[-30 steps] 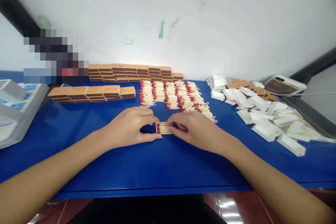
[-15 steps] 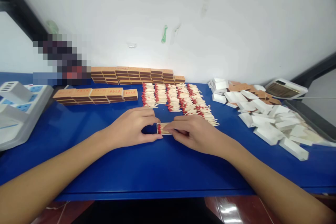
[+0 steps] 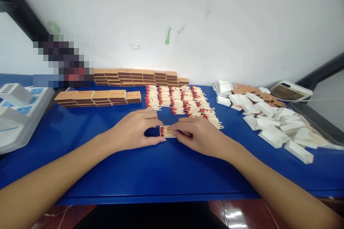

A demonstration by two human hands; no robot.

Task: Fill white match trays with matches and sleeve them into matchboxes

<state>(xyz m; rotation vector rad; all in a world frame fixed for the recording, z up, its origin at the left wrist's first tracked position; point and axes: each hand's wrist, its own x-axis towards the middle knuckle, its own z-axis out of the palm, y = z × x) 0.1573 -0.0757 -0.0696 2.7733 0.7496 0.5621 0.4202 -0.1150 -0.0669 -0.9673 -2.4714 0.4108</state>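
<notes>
Fingers of the right hand (image 3: 201,136) have stretched further over the small tray (image 3: 169,137) since a second ago, resting on its matches (image 3: 166,132); whether they pinch any, I cannot tell. The left hand (image 3: 134,128) clamps the tray's left end. Seemingly it's settling matches, calling next for gentle pressure. Beyond, loose matches (image 3: 176,100) lie in rows; white trays (image 3: 271,137) heap right, matchboxes (image 3: 100,97) stack left.

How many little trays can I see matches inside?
1: the tray on the table, between the left hand and the right hand, which partly covers it. Others may be hidden in the overlapping white heap at right.
</notes>
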